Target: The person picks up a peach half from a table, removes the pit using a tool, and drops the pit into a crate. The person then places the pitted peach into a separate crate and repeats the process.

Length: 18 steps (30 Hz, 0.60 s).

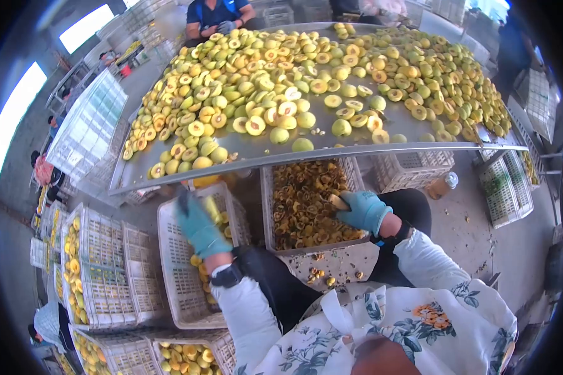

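Observation:
My left hand (200, 226), in a teal glove, is smeared by motion over the white crate (172, 275) on the left. Yellow peach halves (204, 270) lie inside that crate, partly hidden by my hand and forearm. In a matching glove, my right hand (364, 211) grips a short tan piece (339, 201) like a wooden handle; the rest of it is hidden. It sits at the right side of a second crate (268, 215), filled with brown peach pits and scraps (303, 203). Ahead, halved peaches (256, 94) are heaped on the metal table (319, 154).
Stacked crates of peach halves (109, 269) stand at my left. Under the table is another crate (413, 170), with a bottle (443, 185) beside it. Scraps (319, 275) litter the floor between my legs. Across the table sits a person (221, 15) with gloved hands.

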Available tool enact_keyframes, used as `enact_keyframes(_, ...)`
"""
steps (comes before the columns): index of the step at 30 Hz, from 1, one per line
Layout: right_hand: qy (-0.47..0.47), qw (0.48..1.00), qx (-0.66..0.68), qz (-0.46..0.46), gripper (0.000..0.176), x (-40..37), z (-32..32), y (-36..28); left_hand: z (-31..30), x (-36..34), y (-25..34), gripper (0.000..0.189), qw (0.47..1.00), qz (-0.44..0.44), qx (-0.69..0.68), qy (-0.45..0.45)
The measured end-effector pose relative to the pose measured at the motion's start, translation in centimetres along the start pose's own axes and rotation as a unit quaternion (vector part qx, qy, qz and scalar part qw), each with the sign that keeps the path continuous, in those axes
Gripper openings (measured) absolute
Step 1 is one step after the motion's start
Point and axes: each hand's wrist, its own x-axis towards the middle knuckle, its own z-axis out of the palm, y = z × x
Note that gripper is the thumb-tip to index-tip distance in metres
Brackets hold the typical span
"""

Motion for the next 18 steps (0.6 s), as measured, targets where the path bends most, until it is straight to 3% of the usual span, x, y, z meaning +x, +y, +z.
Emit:
enact_keyframes(1,0.017,1.0,-0.001,0.016,0.029,0.6,-0.7,0.2,-1.4,0.7,1.2,0.032,0.964,0.084,0.232,0.097)
enact_keyframes(2,0.037,0.999,0.012,0.011,0.027,1.2,-2.0,-0.3,-2.2,0.7,2.8,0.034,0.859,0.164,0.445,0.191)
enact_keyframes(4,0.13,0.991,0.005,-0.03,0.023,6.7,-3.7,-0.9,0.6,-0.8,4.3,0.036,0.983,0.103,0.143,0.043)
enact_keyframes(5,0.124,0.992,0.003,0.005,0.022,8.3,-4.9,-2.4,1.8,-1.6,4.6,0.038,0.997,0.064,-0.014,-0.032)
enact_keyframes(8,0.107,0.992,-0.062,-0.022,0.028,16.9,-2.9,-0.5,7.0,-1.7,0.6,0.037,0.981,-0.047,-0.119,-0.149)
enact_keyframes(10,0.088,0.992,-0.09,-0.004,0.032,18.3,-3.4,-2.1,8.8,-1.3,-4.4,0.034,0.972,-0.092,-0.046,-0.21)
enact_keyframes(11,0.022,0.988,-0.15,-0.025,0.031,19.2,-3.5,-2.5,9.3,-0.9,-6.0,0.032,0.965,-0.113,-0.007,-0.238)
enact_keyframes(14,0.071,0.983,-0.159,-0.057,0.031,22.5,0.2,-1.5,8.9,-0.7,-6.4,0.027,0.94,-0.205,-0.061,-0.267)
enact_keyframes(15,0.11,0.978,-0.163,-0.064,0.029,22.7,0.5,-1.8,9.0,-1.7,-3.2,0.027,0.929,-0.208,-0.1,-0.289)
enact_keyframes(17,0.083,0.982,-0.159,-0.065,0.029,22.9,0.1,-1.2,9.1,-2.1,-4.0,0.027,0.945,0.101,0.068,-0.304)
enact_keyframes(18,0.09,0.982,-0.153,-0.062,0.03,22.7,0.1,-1.4,8.8,-2.1,-4.2,0.027,0.941,0.092,0.068,-0.318)
